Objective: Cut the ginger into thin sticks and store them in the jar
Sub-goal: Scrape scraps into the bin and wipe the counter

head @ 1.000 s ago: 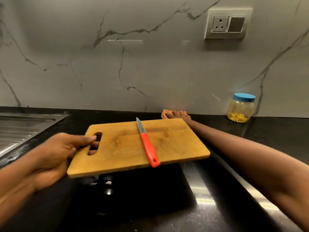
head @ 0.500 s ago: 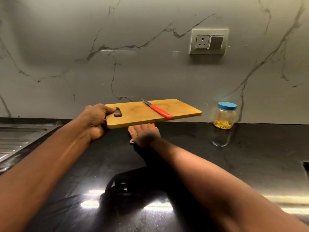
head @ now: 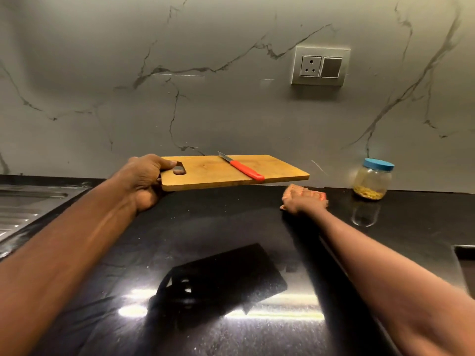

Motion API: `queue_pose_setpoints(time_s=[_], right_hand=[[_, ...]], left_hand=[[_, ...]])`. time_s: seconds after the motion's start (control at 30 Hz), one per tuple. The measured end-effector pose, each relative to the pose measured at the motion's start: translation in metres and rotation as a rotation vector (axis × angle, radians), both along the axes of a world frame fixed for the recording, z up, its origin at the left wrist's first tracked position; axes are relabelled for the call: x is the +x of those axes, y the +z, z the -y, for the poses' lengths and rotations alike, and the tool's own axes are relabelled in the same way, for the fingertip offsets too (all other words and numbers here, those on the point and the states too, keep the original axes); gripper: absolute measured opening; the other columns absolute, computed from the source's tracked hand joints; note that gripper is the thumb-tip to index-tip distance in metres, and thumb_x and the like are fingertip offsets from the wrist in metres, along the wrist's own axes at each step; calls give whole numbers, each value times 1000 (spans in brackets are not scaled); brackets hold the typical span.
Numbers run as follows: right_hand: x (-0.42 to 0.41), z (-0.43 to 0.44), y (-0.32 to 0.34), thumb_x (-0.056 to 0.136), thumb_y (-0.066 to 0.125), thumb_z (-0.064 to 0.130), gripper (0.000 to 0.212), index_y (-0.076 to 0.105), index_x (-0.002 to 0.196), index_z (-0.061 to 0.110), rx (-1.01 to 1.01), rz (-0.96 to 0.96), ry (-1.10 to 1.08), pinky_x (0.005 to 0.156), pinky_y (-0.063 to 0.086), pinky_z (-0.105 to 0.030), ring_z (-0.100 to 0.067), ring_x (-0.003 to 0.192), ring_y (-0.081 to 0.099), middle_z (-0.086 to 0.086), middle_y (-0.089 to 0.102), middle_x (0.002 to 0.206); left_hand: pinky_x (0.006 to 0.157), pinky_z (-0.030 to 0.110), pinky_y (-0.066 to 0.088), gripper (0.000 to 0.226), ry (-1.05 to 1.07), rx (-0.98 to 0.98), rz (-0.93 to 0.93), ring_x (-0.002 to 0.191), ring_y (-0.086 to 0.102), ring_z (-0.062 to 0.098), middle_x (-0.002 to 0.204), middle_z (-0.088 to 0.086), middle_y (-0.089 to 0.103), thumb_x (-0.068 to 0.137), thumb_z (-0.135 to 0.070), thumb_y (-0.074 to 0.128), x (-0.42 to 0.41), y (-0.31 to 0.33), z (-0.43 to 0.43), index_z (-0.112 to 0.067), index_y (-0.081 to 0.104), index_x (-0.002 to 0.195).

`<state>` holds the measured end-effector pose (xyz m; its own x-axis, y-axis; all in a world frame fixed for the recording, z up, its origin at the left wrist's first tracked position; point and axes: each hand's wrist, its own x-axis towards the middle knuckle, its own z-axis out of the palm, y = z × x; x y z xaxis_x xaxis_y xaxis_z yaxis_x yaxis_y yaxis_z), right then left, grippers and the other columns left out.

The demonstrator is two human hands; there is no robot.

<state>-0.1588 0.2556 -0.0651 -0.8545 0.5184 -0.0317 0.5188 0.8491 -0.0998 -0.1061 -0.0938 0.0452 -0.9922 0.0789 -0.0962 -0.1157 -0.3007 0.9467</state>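
— Wooden board [head: 205, 173], knife [head: 244, 169] aboard, hangs over the worktop [head: 231, 227]; my left hand [head: 144, 181] grips its handle.
— Right?
— Right hand [head: 300, 201] presses flat on a cloth [head: 321, 195]; ginger [head: 368, 192] lies in the lidded jar [head: 372, 176]. Wiping up, I judge; next, lower the board level.

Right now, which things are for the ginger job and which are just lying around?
For the job: rectangular wooden cutting board, held up by the left hand; red-handled knife lying on it; clear jar with blue lid holding yellow bits.
Just around: orange cloth under the right hand; steel sink; grey wall socket.
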Motion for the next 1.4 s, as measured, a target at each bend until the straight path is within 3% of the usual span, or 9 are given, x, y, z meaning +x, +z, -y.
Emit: queue_pose_setpoints(time_s=[0.13, 0.33, 0.43, 0.57, 0.7, 0.87, 1.0, 1.2, 1.4], right_hand=[[-9, 115, -5, 67, 57, 63, 65, 57, 118, 22, 111, -138, 317, 81, 44, -45, -31, 106, 58, -9, 62, 117], [5, 196, -16, 88, 35, 58, 63, 34, 142, 25, 186, -204, 607, 106, 27, -52, -33, 131, 36, -7, 38, 146], [16, 146, -21, 76, 43, 64, 61, 42, 127, 32, 324, -272, 734, 95, 40, -50, -27, 121, 48, 1, 51, 132], [42, 43, -24, 74, 24, 67, 66, 44, 127, 32, 302, -159, 614, 94, 45, -44, -22, 121, 51, 4, 52, 132], [74, -57, -28, 83, 3, 68, 76, 14, 151, 34, 124, -111, 261, 117, 14, -47, -22, 145, 16, 3, 12, 159], [84, -46, -10, 92, 20, 63, 71, 11, 152, 28, 6, -12, 8, 116, 7, -53, -32, 145, 9, -6, 8, 160], [73, 51, -17, 79, 39, 70, 62, 54, 120, 25, 276, -197, 413, 89, 47, -46, -31, 109, 57, -8, 57, 118], [82, 240, -4, 82, 53, 58, 51, 58, 119, 24, 230, -297, 608, 90, 36, -51, -34, 111, 51, -11, 56, 119], [107, 115, -8, 80, 49, 60, 52, 50, 121, 29, 327, -306, 768, 88, 49, -41, -24, 114, 56, 2, 56, 125]], left_hand=[[39, 26, 53, 15, -9, 22, 7, 45, 65, 8, 85, 10, 60, 98, 2, 49, 2, -2, 2, 0, 51, 113], [41, 26, 54, 31, -8, 11, 2, 47, 65, 8, 87, 10, 62, 97, 2, 50, 9, -12, -6, 3, 48, 128], [41, 27, 54, 35, -17, -1, 11, 45, 64, 8, 82, 9, 61, 98, 1, 50, 9, -17, -10, 3, 46, 133], [40, 25, 54, 37, -36, 1, 11, 43, 63, 6, 83, 8, 59, 99, 1, 48, 12, -20, -19, 3, 45, 136], [40, 25, 53, 34, -66, -4, 30, 43, 63, 6, 84, 7, 59, 99, 0, 49, 15, -23, -30, 2, 46, 133], [41, 25, 54, 29, -84, -6, 38, 44, 64, 6, 85, 8, 61, 100, 0, 48, 23, -25, -45, 2, 48, 129], [39, 25, 53, 21, -71, -14, 28, 42, 63, 7, 80, 8, 62, 100, 1, 47, 34, -19, -56, 0, 50, 121], [45, 32, 58, 21, -68, -63, 21, 48, 66, 12, 82, 9, 63, 98, -3, 51, 40, -14, -58, -2, 53, 119], [36, 27, 52, 7, -79, -16, 20, 40, 62, 7, 48, 3, 62, 101, 1, 45, 43, -6, -55, -3, 51, 100]])
